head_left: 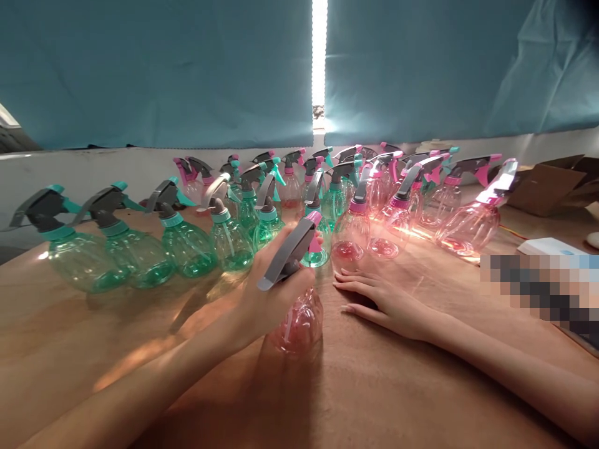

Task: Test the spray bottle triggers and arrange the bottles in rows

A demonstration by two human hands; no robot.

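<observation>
My left hand (276,293) is wrapped round the neck of a pink spray bottle (299,327), just under its grey and pink trigger head. The bottle stands upright near the front of the table; the fingers hide its collar. To the right, my right hand (384,296) lies flat on the wood, fingers stretched out and holding nothing. Just beyond its fingertips stands another clear pink spray bottle (350,231). Green spray bottles with teal collars, such as this green spray bottle (189,249), form a row on the left.
Several more pink and green spray bottles crowd the back of the wooden table (384,386). A cardboard box (545,184) sits at the back right, near a white object (547,246) and a pixelated patch. Blue-green curtains (154,75) hang behind, with bright light between them.
</observation>
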